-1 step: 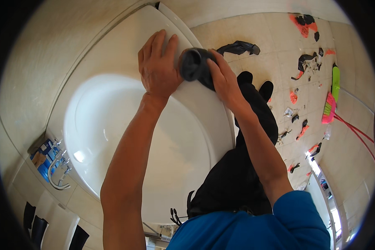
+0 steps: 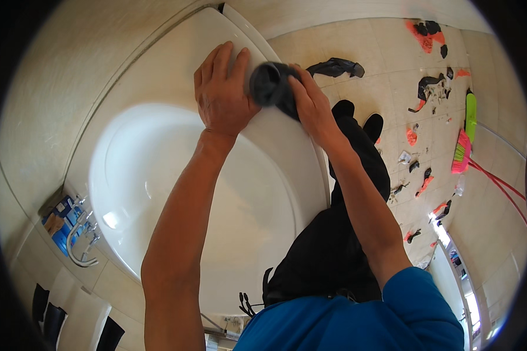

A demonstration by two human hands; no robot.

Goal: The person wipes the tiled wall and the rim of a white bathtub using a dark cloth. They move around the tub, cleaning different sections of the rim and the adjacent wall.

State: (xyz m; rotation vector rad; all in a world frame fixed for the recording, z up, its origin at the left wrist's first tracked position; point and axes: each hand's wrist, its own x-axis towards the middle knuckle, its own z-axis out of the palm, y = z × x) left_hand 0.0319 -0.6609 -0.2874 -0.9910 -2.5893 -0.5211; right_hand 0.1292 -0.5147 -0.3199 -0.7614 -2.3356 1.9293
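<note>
Nothing has moved since the earlier frame: my left hand lies flat with fingers spread on the rim of the white corner bathtub, holding nothing, and just beside it my right hand has its grip closed on a bunched dark grey cloth pressed against that same rim. Beyond my dark trousers, the beige tiled floor is strewn with black and orange scraps, and a green-handled broom lies farther off.
</note>
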